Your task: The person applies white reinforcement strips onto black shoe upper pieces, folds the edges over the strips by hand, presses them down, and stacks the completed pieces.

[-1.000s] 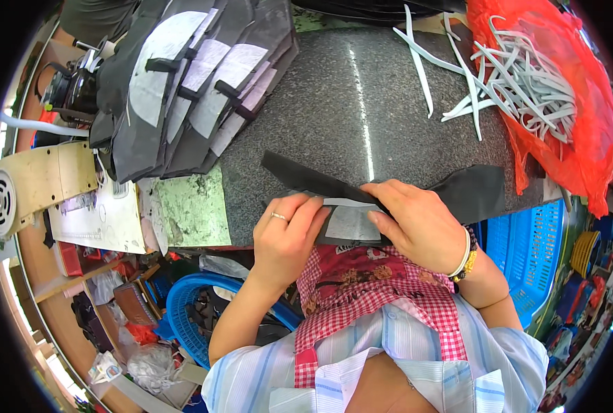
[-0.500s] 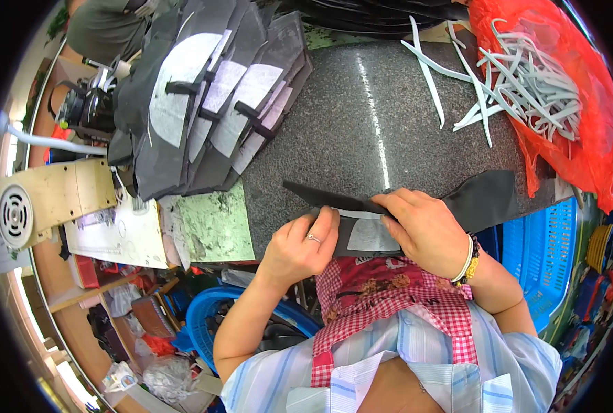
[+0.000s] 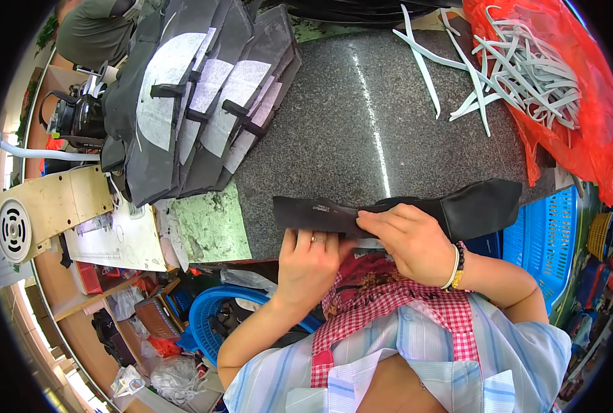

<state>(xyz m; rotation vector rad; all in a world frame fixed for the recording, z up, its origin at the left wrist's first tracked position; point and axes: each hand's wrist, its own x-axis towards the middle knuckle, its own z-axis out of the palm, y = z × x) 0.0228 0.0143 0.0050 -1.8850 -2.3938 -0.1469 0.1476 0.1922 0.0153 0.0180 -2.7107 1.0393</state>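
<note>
A black leather-like piece lies along the near edge of the dark speckled slab, its flap folded over toward me. My left hand grips the left part from below, fingertips pressed against the near edge and thumb hidden underneath. From above, my right hand is closed over the middle of the fold, fingers together on the black surface. A sliver of pale lining shows between the hands. The piece's right end extends past my right hand toward the blue basket.
Stacked black pieces with white patches lie at the left of the slab. A red plastic bag spills pale strips at the right. Blue baskets stand below the edge. A beige machine arm is at far left.
The black piece's flap has turned down toward me, covering most of the white lining. My left hand has shifted below the edge, and my right hand has moved slightly nearer me.
</note>
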